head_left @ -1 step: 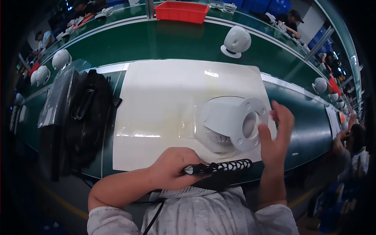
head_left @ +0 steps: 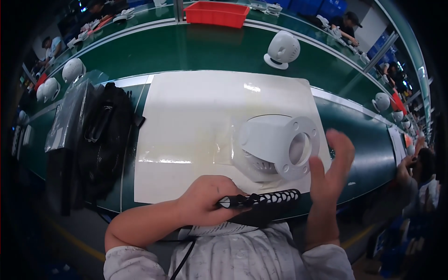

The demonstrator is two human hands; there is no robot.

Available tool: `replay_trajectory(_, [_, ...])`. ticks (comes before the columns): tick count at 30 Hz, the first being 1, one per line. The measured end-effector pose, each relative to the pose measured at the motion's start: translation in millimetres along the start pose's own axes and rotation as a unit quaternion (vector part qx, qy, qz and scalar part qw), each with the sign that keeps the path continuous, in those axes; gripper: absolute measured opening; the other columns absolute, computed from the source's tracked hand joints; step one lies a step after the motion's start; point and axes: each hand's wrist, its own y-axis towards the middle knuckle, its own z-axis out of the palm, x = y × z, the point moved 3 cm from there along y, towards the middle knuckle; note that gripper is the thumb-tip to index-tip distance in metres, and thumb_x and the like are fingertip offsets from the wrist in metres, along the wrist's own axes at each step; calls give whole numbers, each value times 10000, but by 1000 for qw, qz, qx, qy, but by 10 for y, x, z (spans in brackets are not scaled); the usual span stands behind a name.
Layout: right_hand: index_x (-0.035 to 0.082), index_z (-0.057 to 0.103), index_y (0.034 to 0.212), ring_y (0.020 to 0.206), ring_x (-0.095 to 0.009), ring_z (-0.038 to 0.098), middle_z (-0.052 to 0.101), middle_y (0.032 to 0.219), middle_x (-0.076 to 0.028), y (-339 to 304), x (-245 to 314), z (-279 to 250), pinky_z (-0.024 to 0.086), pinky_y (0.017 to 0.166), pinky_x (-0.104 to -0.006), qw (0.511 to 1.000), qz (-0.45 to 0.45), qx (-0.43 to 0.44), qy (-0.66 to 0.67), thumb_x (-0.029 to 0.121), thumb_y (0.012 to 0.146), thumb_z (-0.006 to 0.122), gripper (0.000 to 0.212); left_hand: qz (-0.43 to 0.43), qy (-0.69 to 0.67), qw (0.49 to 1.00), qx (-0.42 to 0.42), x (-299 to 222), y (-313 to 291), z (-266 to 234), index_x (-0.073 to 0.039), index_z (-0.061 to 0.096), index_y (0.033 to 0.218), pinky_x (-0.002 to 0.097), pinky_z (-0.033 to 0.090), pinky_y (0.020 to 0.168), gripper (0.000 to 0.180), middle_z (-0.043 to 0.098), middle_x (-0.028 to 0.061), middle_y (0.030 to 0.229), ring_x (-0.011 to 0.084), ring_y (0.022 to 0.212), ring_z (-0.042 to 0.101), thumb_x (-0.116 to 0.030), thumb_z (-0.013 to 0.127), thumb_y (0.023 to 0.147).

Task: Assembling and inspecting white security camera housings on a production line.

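My left hand (head_left: 205,198) is closed round a flat black thing with a white-patterned edge (head_left: 270,198), held edge-up close to my body; its kind does not show. In front of it, a white plastic housing with a ring-shaped base (head_left: 266,135) lies on its side on the white work mat (head_left: 182,116). The round opening of its base faces right. My right hand (head_left: 332,170) stands just right of that ring, thumb and fingers apart, with nothing in it. Its thumb is close to the rim; I cannot tell whether they touch.
A black bag (head_left: 105,140) and a clear plastic bag (head_left: 70,114) lie left of the mat. Beyond it, a white round-headed device (head_left: 283,49) stands on the green belt (head_left: 186,51), with a red bin (head_left: 217,15) behind. Co-workers sit along the line.
My right hand has shifted slightly right, away from the ring, and its fingers have dipped a little. The left hand stays where it was.
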Motion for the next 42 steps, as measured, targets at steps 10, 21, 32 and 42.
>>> replay_trajectory(10, [118, 617, 767, 910, -218, 477, 545, 924, 14, -384, 448, 200, 345, 757, -340, 967, -220, 94, -82, 133, 636, 675, 144, -2, 0, 1000, 8, 13, -27, -9, -75, 594, 820, 317, 409, 512, 183, 536, 71, 638, 259, 587, 530, -79, 627, 639])
replay_trajectory(21, [59, 516, 923, 728, -203, 528, 566, 787, -44, -317, 492, 274, 392, 669, -305, 965, 15, 228, 132, 3, 669, 637, 287, 105, 93, 989, 44, -21, -25, 19, -48, 575, 833, 300, 397, 485, 208, 531, 59, 656, 219, 565, 527, -50, 603, 627])
replay_trajectory(32, [47, 449, 841, 638, -193, 534, 524, 786, -91, -311, 584, 330, 428, 608, -289, 963, -122, 211, 116, -4, 695, 631, 239, 106, 94, 989, 37, -20, -31, 42, -40, 581, 851, 310, 402, 487, 233, 529, 65, 652, 226, 560, 524, -67, 612, 622])
replay_trajectory(42, [65, 558, 733, 616, -186, 528, 509, 741, -75, -289, 357, 121, 409, 539, -259, 915, -63, 248, 311, -8, 669, 614, 113, 75, 70, 994, 24, -50, 5, 53, -29, 566, 774, 301, 399, 469, 188, 518, 72, 604, 225, 525, 520, -29, 634, 598])
